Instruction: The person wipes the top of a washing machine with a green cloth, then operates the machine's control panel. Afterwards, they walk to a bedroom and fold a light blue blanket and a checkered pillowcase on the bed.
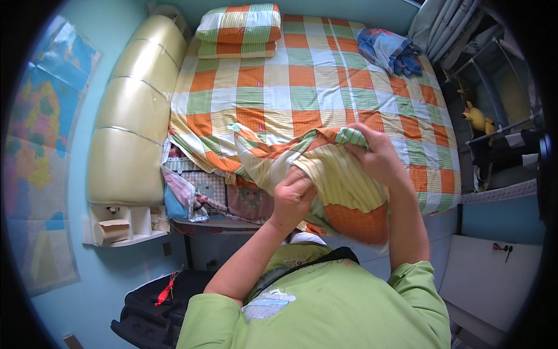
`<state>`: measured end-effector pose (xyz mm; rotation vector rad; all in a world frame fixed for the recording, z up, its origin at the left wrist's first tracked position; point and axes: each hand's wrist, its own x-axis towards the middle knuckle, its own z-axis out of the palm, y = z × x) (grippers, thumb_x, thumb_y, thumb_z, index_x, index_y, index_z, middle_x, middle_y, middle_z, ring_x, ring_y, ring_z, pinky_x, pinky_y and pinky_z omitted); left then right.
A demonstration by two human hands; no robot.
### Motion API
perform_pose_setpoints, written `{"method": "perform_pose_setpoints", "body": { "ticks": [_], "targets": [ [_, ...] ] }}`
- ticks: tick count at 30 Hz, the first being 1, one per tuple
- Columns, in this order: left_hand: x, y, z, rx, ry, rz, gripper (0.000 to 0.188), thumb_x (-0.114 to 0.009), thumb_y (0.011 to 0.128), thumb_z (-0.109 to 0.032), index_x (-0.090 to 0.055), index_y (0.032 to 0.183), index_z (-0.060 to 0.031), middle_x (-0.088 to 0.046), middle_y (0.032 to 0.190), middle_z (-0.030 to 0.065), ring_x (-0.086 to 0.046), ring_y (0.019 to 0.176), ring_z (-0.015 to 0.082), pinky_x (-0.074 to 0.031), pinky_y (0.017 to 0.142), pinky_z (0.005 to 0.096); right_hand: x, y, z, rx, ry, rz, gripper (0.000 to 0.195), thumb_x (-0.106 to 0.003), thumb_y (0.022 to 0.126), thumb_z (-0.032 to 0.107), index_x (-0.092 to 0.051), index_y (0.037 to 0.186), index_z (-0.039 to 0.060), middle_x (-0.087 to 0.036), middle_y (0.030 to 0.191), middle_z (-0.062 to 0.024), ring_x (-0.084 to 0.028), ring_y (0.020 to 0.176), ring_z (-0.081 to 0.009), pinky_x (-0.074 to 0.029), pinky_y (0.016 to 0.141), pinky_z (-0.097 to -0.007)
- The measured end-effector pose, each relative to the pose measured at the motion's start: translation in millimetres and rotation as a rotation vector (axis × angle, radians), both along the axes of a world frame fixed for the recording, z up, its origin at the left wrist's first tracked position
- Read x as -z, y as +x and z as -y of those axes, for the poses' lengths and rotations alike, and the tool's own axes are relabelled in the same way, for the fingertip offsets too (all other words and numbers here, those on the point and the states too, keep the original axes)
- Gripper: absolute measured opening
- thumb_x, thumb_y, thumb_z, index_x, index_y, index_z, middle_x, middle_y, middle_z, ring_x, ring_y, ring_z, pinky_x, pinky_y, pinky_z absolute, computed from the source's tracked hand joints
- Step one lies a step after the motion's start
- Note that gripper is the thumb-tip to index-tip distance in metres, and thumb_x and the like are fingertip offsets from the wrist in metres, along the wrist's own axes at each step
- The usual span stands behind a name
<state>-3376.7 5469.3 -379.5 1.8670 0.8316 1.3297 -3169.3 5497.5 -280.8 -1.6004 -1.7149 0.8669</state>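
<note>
My left hand (294,192) grips a bunched part of a checked cotton cloth (348,174) in orange, green, white and striped yellow. My right hand (377,155) pinches its green-striped upper edge, a little higher and to the right. The cloth is raised over the near side of the bed, and its lower orange part hangs blurred between my forearms. A matching checked bed sheet (279,94) covers the mattress; I cannot tell whether the held cloth is part of it. At the near left, a patchwork-patterned under-cover (209,187) shows where the sheet is pulled back.
A folded checked quilt (239,32) lies at the far left, blue crumpled clothing (388,50) at the far right. A padded headboard (130,118) and small white shelf (141,231) stand left. A black suitcase (152,301) is below. Right are a rack with a yellow plush toy (477,118) and a white cabinet (488,279).
</note>
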Motion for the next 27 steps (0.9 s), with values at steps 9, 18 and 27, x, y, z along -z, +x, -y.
{"method": "perform_pose_setpoints", "body": {
  "ticks": [9, 18, 27],
  "targets": [
    [12.7, -39.7, -13.0, 0.022, -0.115, -0.040, 0.051, -0.070, 0.080, -0.003, -0.056, 0.128, 0.0022, -0.055, 0.132, 0.0177, -0.052, 0.123, 0.0304, -0.040, 0.105, 0.0382, 20.2, -61.9, 1.0, -0.196, -0.016, 0.163, 0.019, -0.068, 0.081, 0.009, -0.068, 0.099, 0.0063, -0.067, 0.086, -0.0166, -0.066, 0.081, -0.0326, -0.052, 0.071, -0.0390],
    [29.7, -87.6, -14.1, 0.012, -0.279, -0.153, 0.049, -0.064, 0.076, -0.002, -0.053, 0.123, 0.0053, -0.055, 0.124, 0.0257, -0.049, 0.119, 0.0422, -0.040, 0.102, 0.0426, 97.1, -131.0, -24.2, -0.435, -0.309, 0.150, 0.021, -0.062, 0.083, 0.014, -0.066, 0.100, 0.0011, -0.069, 0.096, -0.0211, -0.066, 0.091, -0.0333, -0.051, 0.080, -0.0411],
    [33.1, -113.2, -22.1, -0.125, -0.239, -0.446, 0.053, -0.069, 0.072, -0.024, -0.056, 0.116, 0.0032, -0.057, 0.109, 0.0236, -0.055, 0.102, 0.0410, -0.046, 0.091, 0.0446, 123.5, -145.0, -18.9, -0.198, -0.311, -0.374, 0.016, -0.063, 0.087, 0.008, -0.060, 0.101, 0.0011, -0.064, 0.082, -0.0116, -0.058, 0.078, -0.0161, -0.048, 0.073, -0.0304]
  ]
}}
